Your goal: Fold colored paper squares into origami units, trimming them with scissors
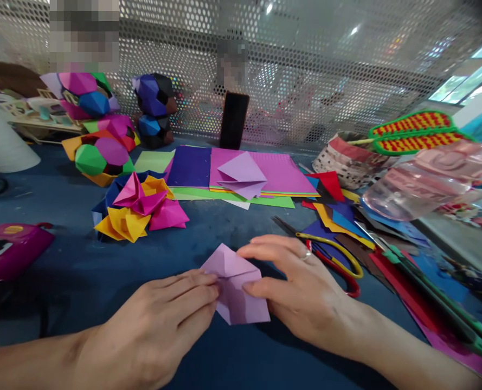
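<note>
A partly folded sheet of lilac origami paper (236, 295) lies at the front middle of the blue table, creased with a pointed flap at its top. My left hand (155, 319) pinches its left edge, fingers pressed together; the left thumb is hidden. From the other side my right hand (301, 292), with a ring on one finger, grips the right edge, its thumb flat on the paper and its index finger at the upper corner. Scissors (330, 249) with yellow and red handles lie just beyond the right hand. Another folded lilac piece (243, 174) rests on the paper stack behind.
Folded pink and yellow paper pieces (143, 206) sit at left centre, near paper balls (102, 157). A magenta glue gun (15, 252) lies far left. Behind stand coloured sheets (190, 167) and a phone (233, 120). Paper scraps, green-handled shears (436, 298) and a clear bottle (423, 181) occupy the right.
</note>
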`<state>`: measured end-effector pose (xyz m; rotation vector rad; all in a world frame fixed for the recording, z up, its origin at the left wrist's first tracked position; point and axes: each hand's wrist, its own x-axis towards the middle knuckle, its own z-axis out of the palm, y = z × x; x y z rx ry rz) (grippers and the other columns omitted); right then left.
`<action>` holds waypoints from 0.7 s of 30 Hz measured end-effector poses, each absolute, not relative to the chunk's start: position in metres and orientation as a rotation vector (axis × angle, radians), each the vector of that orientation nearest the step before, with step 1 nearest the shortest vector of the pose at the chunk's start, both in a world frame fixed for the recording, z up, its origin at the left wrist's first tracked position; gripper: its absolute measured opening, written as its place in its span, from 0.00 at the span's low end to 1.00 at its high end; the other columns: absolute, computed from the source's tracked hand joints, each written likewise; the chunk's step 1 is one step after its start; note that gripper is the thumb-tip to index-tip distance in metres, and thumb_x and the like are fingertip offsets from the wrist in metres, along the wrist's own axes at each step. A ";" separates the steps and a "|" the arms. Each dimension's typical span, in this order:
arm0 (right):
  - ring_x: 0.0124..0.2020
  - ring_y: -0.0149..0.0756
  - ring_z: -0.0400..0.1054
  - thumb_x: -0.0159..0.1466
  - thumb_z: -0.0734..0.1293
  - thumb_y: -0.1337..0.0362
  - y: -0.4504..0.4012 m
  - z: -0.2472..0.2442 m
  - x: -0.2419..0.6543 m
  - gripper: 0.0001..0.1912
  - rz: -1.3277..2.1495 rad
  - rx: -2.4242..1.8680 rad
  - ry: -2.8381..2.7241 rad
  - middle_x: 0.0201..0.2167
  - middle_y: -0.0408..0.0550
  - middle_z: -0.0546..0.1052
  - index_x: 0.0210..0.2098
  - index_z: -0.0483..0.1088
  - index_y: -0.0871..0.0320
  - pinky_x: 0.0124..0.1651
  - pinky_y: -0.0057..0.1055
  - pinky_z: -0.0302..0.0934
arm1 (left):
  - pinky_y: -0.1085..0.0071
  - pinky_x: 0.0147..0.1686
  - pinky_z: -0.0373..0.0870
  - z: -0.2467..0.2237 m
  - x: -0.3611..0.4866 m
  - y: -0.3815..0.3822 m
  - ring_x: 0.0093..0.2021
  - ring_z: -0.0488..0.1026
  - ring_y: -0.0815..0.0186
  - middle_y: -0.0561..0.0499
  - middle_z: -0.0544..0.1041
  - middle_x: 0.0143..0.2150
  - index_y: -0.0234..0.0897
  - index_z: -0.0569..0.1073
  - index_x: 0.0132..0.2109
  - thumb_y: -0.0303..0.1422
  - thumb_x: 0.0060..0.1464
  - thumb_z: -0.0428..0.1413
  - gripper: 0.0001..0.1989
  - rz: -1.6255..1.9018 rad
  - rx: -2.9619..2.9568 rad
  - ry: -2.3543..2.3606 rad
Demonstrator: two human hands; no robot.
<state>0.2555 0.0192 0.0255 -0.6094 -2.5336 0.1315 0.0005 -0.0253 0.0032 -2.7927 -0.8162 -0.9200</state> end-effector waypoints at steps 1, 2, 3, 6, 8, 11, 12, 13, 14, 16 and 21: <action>0.60 0.41 0.64 0.62 0.61 0.80 0.020 0.026 0.256 0.13 0.166 -0.537 -2.584 0.54 0.52 0.75 0.36 0.74 0.59 0.61 0.41 0.61 | 0.72 0.60 0.69 0.004 0.000 -0.026 0.53 0.77 0.66 0.47 0.82 0.48 0.30 0.77 0.46 0.18 0.62 0.44 0.17 -0.933 -2.793 -0.820; 0.59 0.40 0.66 0.62 0.60 0.79 0.020 0.026 0.256 0.13 0.209 -0.477 -2.628 0.53 0.53 0.76 0.36 0.73 0.60 0.61 0.40 0.62 | 0.72 0.61 0.68 0.004 0.000 -0.026 0.52 0.77 0.67 0.47 0.82 0.48 0.30 0.77 0.45 0.18 0.62 0.45 0.16 -0.944 -2.793 -0.822; 0.57 0.40 0.68 0.62 0.60 0.78 0.020 0.026 0.255 0.12 0.246 -0.438 -2.658 0.52 0.54 0.77 0.36 0.73 0.61 0.61 0.39 0.62 | 0.73 0.61 0.67 0.004 0.000 -0.026 0.53 0.76 0.67 0.46 0.81 0.48 0.30 0.77 0.45 0.18 0.62 0.45 0.16 -0.948 -2.796 -0.822; 0.50 0.38 0.73 0.62 0.62 0.75 0.018 0.026 0.253 0.09 0.317 -0.402 -2.686 0.47 0.54 0.80 0.39 0.73 0.61 0.58 0.39 0.65 | 0.72 0.64 0.64 0.001 0.000 -0.026 0.54 0.75 0.68 0.47 0.81 0.51 0.31 0.77 0.46 0.18 0.62 0.45 0.16 -0.926 -2.826 -0.831; 0.48 0.38 0.74 0.63 0.64 0.73 0.017 0.026 0.253 0.07 0.342 -0.381 -2.688 0.45 0.52 0.81 0.39 0.73 0.60 0.56 0.39 0.66 | 0.72 0.61 0.67 -0.001 0.000 -0.027 0.53 0.76 0.68 0.49 0.81 0.50 0.33 0.77 0.46 0.20 0.63 0.45 0.16 -0.911 -2.838 -0.829; 0.47 0.36 0.74 0.67 0.66 0.68 0.017 0.027 0.254 0.04 0.396 -0.367 -2.673 0.44 0.50 0.81 0.40 0.73 0.59 0.52 0.38 0.67 | 0.76 0.53 0.73 -0.002 -0.001 -0.029 0.49 0.77 0.69 0.52 0.82 0.49 0.36 0.78 0.46 0.22 0.64 0.46 0.16 -0.890 -2.845 -0.823; 0.46 0.36 0.74 0.68 0.66 0.67 0.018 0.027 0.255 0.04 0.420 -0.379 -2.664 0.44 0.49 0.81 0.40 0.73 0.59 0.51 0.37 0.67 | 0.77 0.51 0.74 -0.002 -0.001 -0.031 0.49 0.77 0.69 0.53 0.82 0.49 0.36 0.78 0.47 0.22 0.65 0.45 0.16 -0.877 -2.857 -0.822; 0.46 0.36 0.74 0.68 0.66 0.66 0.018 0.027 0.255 0.04 0.447 -0.395 -2.656 0.43 0.49 0.81 0.40 0.73 0.59 0.50 0.37 0.66 | 0.77 0.49 0.74 0.000 -0.002 -0.032 0.49 0.77 0.69 0.53 0.82 0.48 0.36 0.78 0.47 0.23 0.65 0.45 0.17 -0.878 -2.872 -0.818; 0.45 0.36 0.74 0.69 0.66 0.65 0.019 0.027 0.256 0.04 0.477 -0.413 -2.648 0.43 0.49 0.81 0.40 0.73 0.59 0.50 0.37 0.66 | 0.77 0.48 0.74 0.001 -0.002 -0.032 0.49 0.77 0.69 0.52 0.82 0.48 0.36 0.77 0.47 0.24 0.66 0.45 0.16 -0.880 -2.889 -0.812; 0.44 0.36 0.74 0.69 0.66 0.66 0.018 0.026 0.256 0.05 0.541 -0.447 -2.627 0.42 0.48 0.81 0.39 0.73 0.59 0.49 0.37 0.65 | 0.76 0.44 0.75 0.006 -0.002 -0.032 0.47 0.78 0.68 0.51 0.82 0.47 0.36 0.77 0.46 0.27 0.66 0.44 0.16 -0.911 -2.906 -0.787; 0.36 0.32 0.69 0.68 0.67 0.68 0.015 0.021 0.249 0.03 0.734 -0.612 -2.472 0.33 0.45 0.77 0.37 0.72 0.60 0.43 0.33 0.63 | 0.77 0.39 0.76 0.018 0.000 -0.026 0.39 0.79 0.68 0.51 0.83 0.40 0.37 0.78 0.40 0.27 0.63 0.46 0.15 -0.952 -2.887 -0.729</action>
